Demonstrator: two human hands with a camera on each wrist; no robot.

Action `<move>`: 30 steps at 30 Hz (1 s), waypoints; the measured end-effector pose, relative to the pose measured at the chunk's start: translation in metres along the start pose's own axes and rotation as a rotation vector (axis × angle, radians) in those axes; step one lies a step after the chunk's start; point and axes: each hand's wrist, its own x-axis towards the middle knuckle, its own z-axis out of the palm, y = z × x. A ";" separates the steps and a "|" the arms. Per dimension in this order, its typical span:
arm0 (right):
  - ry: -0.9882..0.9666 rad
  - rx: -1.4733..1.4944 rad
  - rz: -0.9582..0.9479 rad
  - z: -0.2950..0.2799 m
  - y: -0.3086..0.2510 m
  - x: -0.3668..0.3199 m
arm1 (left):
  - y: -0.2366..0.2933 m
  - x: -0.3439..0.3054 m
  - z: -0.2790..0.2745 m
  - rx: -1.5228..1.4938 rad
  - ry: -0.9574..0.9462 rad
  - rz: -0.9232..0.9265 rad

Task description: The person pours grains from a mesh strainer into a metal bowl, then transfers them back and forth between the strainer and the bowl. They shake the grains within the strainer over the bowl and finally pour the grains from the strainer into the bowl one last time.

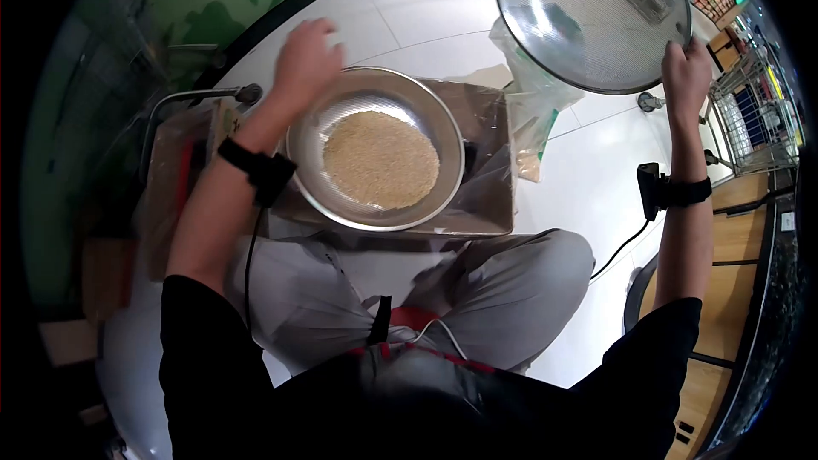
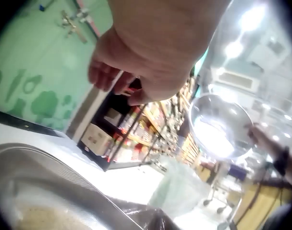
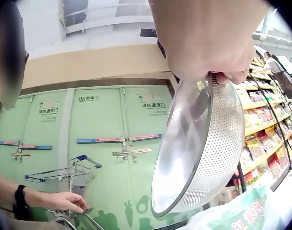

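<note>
Above the pale floor [image 1: 588, 158], the right hand [image 1: 687, 77] grips the rim of a raised metal strainer [image 1: 588, 21], while the left hand [image 1: 305, 66], fingers loosely bent around nothing, hovers near a metal bowl [image 1: 449, 140] of grain [image 1: 383, 160] on a box [image 1: 494, 132].

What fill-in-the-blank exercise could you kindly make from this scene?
The hand gripping the perforated metal bowl is the person's ____ one.
The bowl of pale grain is nearer the ____ hand.
The sleeves are ____.
The doors are ____.
Missing words: right; left; black; green.
</note>
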 end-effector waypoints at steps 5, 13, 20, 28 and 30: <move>0.017 0.059 -0.254 0.028 -0.055 -0.031 | -0.078 -0.084 -0.038 -0.099 -0.782 -0.876; -0.133 -0.072 -0.669 0.103 -0.125 -0.141 | -0.077 -0.151 -0.006 -0.755 -0.989 -1.358; -0.185 -0.089 -0.631 0.137 -0.104 -0.176 | -0.055 -0.134 -0.019 -0.833 -0.864 -1.347; -0.247 0.009 -0.547 0.162 -0.098 -0.188 | -0.029 -0.095 -0.044 -0.739 -0.667 -1.225; -0.265 -0.033 -0.550 0.161 -0.105 -0.189 | -0.021 -0.086 -0.050 -0.794 -0.684 -1.230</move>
